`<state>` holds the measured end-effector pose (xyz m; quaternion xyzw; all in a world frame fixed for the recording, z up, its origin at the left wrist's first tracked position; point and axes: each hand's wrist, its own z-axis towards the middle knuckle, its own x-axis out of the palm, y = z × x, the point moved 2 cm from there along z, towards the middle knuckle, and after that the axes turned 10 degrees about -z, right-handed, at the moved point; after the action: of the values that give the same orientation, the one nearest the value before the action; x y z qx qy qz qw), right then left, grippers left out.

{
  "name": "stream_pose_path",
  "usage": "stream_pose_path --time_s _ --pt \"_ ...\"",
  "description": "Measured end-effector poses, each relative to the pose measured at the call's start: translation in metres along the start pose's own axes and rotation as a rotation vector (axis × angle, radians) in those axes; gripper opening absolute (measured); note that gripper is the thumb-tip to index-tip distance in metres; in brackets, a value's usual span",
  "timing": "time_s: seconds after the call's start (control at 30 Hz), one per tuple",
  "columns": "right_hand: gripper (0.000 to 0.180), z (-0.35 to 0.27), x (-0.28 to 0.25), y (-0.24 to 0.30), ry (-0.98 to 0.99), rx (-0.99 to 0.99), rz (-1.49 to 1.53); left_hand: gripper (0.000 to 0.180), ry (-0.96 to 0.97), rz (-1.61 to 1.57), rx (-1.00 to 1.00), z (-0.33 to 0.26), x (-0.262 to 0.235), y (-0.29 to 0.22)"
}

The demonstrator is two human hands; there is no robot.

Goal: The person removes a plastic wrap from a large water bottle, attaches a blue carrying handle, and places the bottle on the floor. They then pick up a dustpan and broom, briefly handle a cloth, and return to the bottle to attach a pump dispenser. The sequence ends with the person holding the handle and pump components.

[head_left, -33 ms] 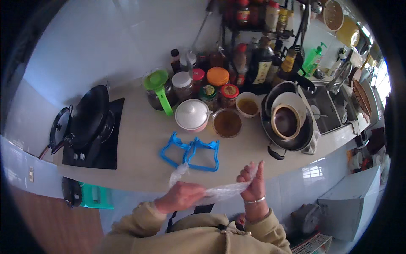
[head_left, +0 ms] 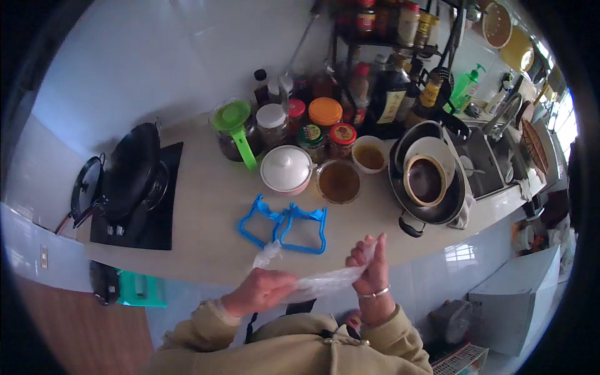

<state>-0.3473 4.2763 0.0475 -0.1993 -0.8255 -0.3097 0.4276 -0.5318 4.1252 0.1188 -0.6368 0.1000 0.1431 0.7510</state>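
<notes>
A translucent, crumpled plastic bag (head_left: 328,282) is stretched between my two hands in front of the counter edge. My left hand (head_left: 261,291) is closed, pinching one end, and a twisted tuft of the plastic sticks up past its knuckles. The other end is gripped in my right hand (head_left: 370,269), its thumb pointing up and a bangle on the wrist. Just beyond the left hand, a blue plastic frame (head_left: 304,250) with two open loops lies on the counter, and the plastic tuft reaches its near edge.
Behind the frame stand a white lidded pot (head_left: 286,167), a bowl of brown liquid (head_left: 338,182), a green-lidded jug (head_left: 232,119) and several jars. Stacked bowls sit in a black pan (head_left: 455,215) at right, before the sink (head_left: 478,164). A wok (head_left: 131,164) rests on the left stove.
The view has shifted slightly, so the counter items sit a little farther right. Both hands are slightly farther left in the picture, still holding the plastic bag.
</notes>
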Motion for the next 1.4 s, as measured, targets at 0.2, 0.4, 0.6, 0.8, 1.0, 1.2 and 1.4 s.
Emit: stream_pose_path --time_s 0.2,0.4,0.6,0.8,1.0,1.2,1.4 --pt "0.02 0.048 0.036 0.004 0.032 -0.316 -0.612 0.008 -0.587 -0.081 -0.135 -0.048 -0.088 0.023" --pt "0.027 0.038 0.049 -0.055 0.408 -0.904 -2.301 0.018 -0.709 -0.117 -0.182 -0.025 -0.092 0.043" --pt "0.02 0.039 0.029 -0.066 0.374 -0.665 -2.717 0.021 -0.83 -0.676 -0.404 -0.011 -0.078 0.059" --pt "0.021 0.005 0.042 -0.031 0.225 -0.643 -2.318 0.024 -0.884 -0.449 -0.179 -0.004 -0.061 0.07" --pt "0.023 -0.028 0.058 -0.016 0.143 -0.631 -1.629 0.023 -0.504 -0.331 -0.428 0.003 -0.008 0.076" --pt "0.064 -0.039 0.056 -0.033 0.137 -0.644 -1.925 0.021 -0.257 -1.108 -0.623 0.017 0.042 0.074" --pt "0.068 -0.076 0.022 -0.013 0.111 -0.651 -1.907 0.037 0.329 -0.522 -0.391 0.044 0.046 0.053"
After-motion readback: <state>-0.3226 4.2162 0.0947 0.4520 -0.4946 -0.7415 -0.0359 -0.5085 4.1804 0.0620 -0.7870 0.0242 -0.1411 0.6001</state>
